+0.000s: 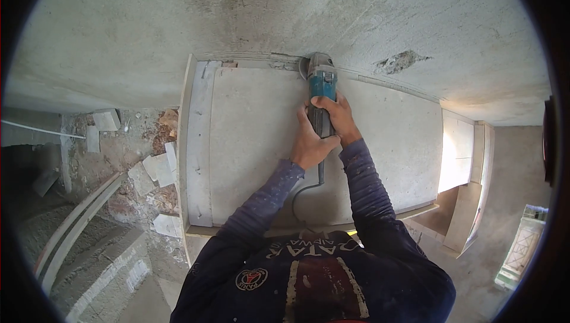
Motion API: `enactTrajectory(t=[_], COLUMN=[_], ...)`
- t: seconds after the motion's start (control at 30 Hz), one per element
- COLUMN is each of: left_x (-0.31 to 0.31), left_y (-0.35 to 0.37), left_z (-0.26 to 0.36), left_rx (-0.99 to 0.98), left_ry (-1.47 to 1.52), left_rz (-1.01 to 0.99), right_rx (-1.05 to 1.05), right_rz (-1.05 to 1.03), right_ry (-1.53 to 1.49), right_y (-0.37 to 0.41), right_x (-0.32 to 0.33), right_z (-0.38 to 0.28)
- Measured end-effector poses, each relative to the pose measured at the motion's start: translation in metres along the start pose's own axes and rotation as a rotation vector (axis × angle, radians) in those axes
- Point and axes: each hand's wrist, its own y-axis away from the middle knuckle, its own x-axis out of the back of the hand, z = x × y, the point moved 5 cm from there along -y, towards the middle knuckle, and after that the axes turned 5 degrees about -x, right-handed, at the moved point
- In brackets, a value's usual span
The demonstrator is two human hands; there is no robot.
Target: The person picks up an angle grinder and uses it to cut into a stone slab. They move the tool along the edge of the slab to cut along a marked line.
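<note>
Angle grinder [322,88] held two-handed at the joint between slab [255,139] and wall [267,14].

The shirt [279,281] reads "QATAR" across the chest and "PARIS" on its round crest; any marking on the tool is too small to read. The left hand [311,146] is closed around the dark rear body; the right hand [342,117] is wrapped around it slightly farther forward, thumb across the top. The wall is rough and grey; broken blocks [158,168] lie at left.
</note>
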Motion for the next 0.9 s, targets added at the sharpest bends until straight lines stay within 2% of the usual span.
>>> enactTrajectory(t=[0.1,0.47,0.9], left_x=[0.000,-0.028,-0.009], left_y=[-0.001,0.013,0.001], left_z=[0.000,-0.001,0.003], left_rx=[0.063,0.026,0.038], left_ry=[0.048,0.041,0.071], left_rz=[-0.031,-0.061,-0.017], right_rx=[-0.002,-0.023,-0.003], right_rz=[0.000,0.040,-0.041], right_ry=[-0.006,-0.035,0.004], right_y=[0.004,0.029,0.011], right_x=[0.001,0.024,0.005], right_z=[-0.003,-0.006,-0.014])
